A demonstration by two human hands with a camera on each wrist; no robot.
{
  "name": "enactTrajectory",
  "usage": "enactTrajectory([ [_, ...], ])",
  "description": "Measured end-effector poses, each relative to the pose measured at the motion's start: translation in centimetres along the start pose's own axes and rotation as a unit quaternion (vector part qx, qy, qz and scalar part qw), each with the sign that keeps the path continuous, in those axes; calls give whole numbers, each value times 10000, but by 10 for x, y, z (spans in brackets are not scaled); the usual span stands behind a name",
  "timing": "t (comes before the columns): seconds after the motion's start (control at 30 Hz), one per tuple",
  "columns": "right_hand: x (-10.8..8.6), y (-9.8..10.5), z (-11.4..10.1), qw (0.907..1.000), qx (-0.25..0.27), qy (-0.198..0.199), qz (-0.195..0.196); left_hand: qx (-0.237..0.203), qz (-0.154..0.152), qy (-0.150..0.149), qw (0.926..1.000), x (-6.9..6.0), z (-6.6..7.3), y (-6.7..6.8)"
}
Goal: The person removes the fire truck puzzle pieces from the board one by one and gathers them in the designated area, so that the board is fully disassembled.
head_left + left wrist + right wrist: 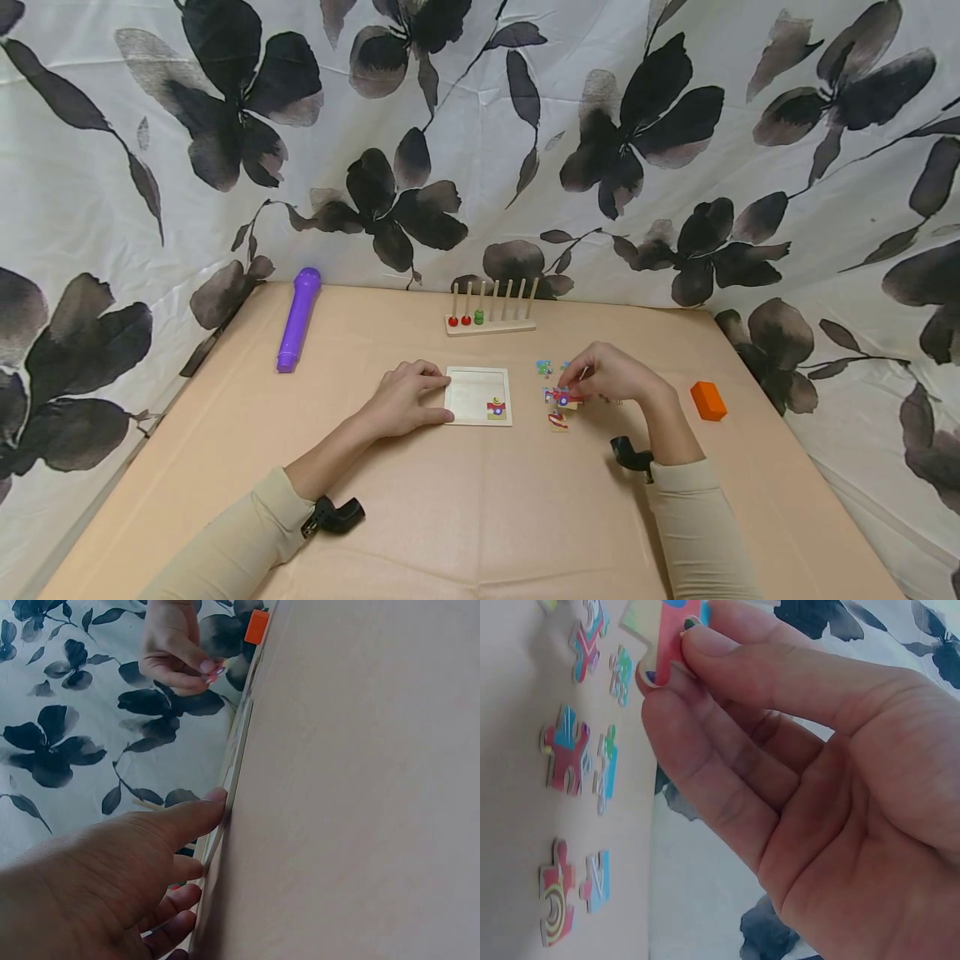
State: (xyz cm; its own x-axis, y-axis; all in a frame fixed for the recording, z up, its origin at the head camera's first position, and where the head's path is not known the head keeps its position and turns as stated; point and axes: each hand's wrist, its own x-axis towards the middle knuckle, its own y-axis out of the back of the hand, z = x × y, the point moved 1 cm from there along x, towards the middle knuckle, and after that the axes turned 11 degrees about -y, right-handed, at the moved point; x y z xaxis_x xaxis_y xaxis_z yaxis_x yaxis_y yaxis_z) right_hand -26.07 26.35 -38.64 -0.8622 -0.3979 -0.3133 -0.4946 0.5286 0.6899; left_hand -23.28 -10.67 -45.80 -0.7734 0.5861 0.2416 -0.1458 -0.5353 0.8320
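A shallow puzzle tray (468, 390) with a raised rim lies before me, one colourful puzzle piece (496, 409) in its lower right corner. My left hand (407, 400) rests against the tray's left edge, thumb near the front corner and fingers further back. My right hand (613, 372) pinches a puzzle piece (669, 634) between thumb and fingertips, above the loose pieces. In the right wrist view this piece shows red, pale green and blue, partly covered by the fingers. Loose puzzle pieces, such as a red and blue one (566, 750) and a red one with yellow curves (557, 900), lie below the hand.
Behind the tray stands a wooden peg rack (491, 328) with red and green beads on some pegs. A purple microphone-shaped object (298, 321) lies at the back left. To the right sits an orange block (708, 401). Floral cloth (480, 150) hangs behind the table.
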Motion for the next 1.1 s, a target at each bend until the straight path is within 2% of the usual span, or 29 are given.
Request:
enactTrajectory([
  [0.33, -2, 6, 11, 9999, 8, 64, -90, 6, 10, -20, 10000, 0, 0, -1],
  [0.6, -3, 9, 16, 9998, -14, -141, -122, -19, 1, -20, 10000, 0, -2, -1],
  [0.87, 0, 7, 21, 9978, -100, -486, -432, -8, -2, -27, 10000, 0, -3, -2],
  [1.1, 1, 2, 26, 9958, -128, -613, -665, 20, 1, -32, 10000, 0, -4, -3],
])
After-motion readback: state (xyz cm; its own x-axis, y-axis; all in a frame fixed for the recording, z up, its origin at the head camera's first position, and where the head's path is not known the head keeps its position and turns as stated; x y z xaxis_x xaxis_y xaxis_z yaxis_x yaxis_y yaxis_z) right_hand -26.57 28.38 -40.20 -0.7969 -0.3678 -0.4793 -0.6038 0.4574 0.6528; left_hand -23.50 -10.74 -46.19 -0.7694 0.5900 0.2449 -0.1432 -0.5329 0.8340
